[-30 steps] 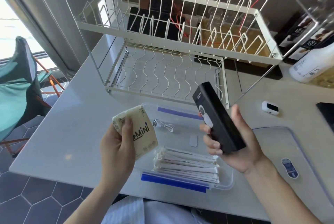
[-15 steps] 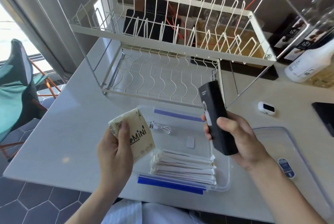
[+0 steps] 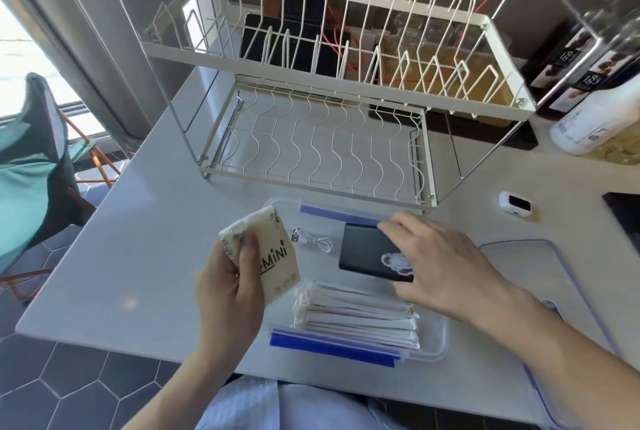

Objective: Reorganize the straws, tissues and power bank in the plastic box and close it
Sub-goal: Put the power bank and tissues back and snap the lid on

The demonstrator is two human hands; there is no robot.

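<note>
The clear plastic box (image 3: 440, 343) with blue clip strips lies open on the white table in front of me. A stack of paper-wrapped straws (image 3: 356, 318) fills its near half. The black power bank (image 3: 363, 249) lies flat in the far half, and my right hand (image 3: 443, 263) holds its right end between fingers and thumb. A white USB cable (image 3: 311, 239) lies in the box's far left part. My left hand (image 3: 225, 291) grips a beige "MiNi" tissue pack (image 3: 277, 256), held tilted over the box's left edge.
The box's clear lid (image 3: 554, 277) lies flat to the right of the box. A white two-tier dish rack (image 3: 329, 152) stands just behind the box. A small white device (image 3: 515, 204) and a white bottle (image 3: 595, 121) are at the right. A teal chair (image 3: 31, 159) stands off the table's left.
My right hand has brought the power bank down from upright in the air to flat inside the box's far half. The left hand still holds the tissue pack in about the same place.
</note>
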